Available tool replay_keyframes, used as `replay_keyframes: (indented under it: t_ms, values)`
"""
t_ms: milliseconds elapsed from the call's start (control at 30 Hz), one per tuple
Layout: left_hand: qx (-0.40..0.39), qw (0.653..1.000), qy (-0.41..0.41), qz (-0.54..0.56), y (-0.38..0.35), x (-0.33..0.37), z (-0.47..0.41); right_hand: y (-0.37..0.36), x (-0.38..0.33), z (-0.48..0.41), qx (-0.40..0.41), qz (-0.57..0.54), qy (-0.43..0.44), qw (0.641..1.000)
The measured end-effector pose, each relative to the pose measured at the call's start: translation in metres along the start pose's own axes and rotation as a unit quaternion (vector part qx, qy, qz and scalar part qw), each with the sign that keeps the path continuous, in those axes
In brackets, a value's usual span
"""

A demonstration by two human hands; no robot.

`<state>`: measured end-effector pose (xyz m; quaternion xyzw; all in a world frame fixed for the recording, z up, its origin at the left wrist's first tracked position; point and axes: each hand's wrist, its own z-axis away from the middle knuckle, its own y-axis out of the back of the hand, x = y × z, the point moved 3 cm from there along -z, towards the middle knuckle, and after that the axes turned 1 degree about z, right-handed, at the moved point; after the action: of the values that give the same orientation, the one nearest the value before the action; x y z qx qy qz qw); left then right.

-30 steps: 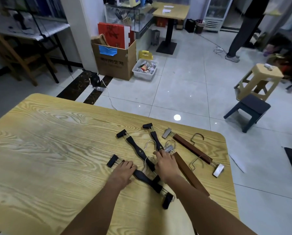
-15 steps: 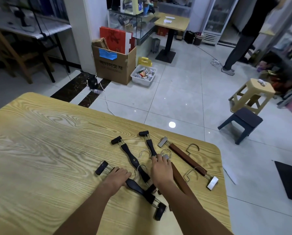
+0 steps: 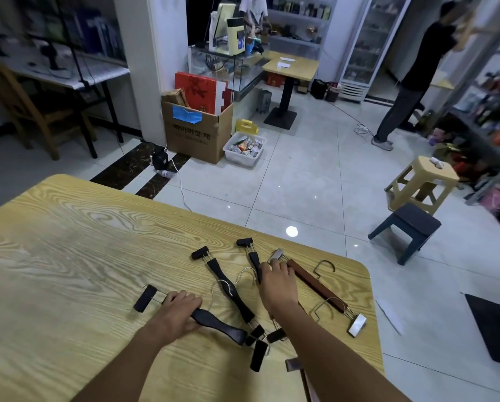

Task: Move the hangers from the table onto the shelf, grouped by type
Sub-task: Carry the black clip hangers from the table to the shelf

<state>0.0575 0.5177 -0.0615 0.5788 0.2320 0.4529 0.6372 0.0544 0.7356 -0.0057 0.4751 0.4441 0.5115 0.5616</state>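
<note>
Clip hangers lie tangled on the wooden table [image 3: 69, 256]. My left hand [image 3: 179, 310] rests curled over the left part of the nearest black hanger [image 3: 217, 324]. A second black hanger [image 3: 228, 285] lies diagonally in the middle, a third black hanger [image 3: 253, 258] partly under my right hand [image 3: 276, 282]. That hand presses flat on a brown hanger [image 3: 293, 365] that is mostly hidden under my forearm, near its metal clip. Another brown hanger [image 3: 315, 284] with metal clips lies to the right. A shelf rack [image 3: 486, 111] stands at the far right.
Beyond the table's rounded right corner stand a dark blue stool [image 3: 408, 230] and a beige stool [image 3: 423, 181]. A cardboard box [image 3: 196, 134] and a plastic bin [image 3: 244, 149] sit on the tiled floor. A person [image 3: 414, 71] stands by the rack.
My view has tilted up and the room shows more. My right hand has slid forward over the hangers toward the metal clip. My left hand keeps its place on the black hanger.
</note>
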Motion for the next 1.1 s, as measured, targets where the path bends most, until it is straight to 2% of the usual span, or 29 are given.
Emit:
replay_keyframes:
  t_ms: [167, 433, 767, 1100]
  values:
    - [0.014, 0.998, 0.062, -0.017, 0.012, -0.03, 0.027, 0.002, -0.002, -0.005, -0.007, 0.012, -0.004, 1.0]
    - [0.056, 0.987, 0.147, -0.032, 0.015, -0.073, 0.071, -0.03, -0.033, 0.001, -0.083, 0.005, 0.023, 0.996]
    - [0.05, 0.985, 0.157, -0.047, 0.007, -0.078, 0.072, -0.083, -0.048, 0.005, -0.188, -0.035, -0.001, 0.982]
    - [0.085, 0.983, 0.164, -0.02, 0.006, -0.082, 0.063, -0.096, -0.06, -0.002, -0.135, 0.002, 0.005, 0.991]
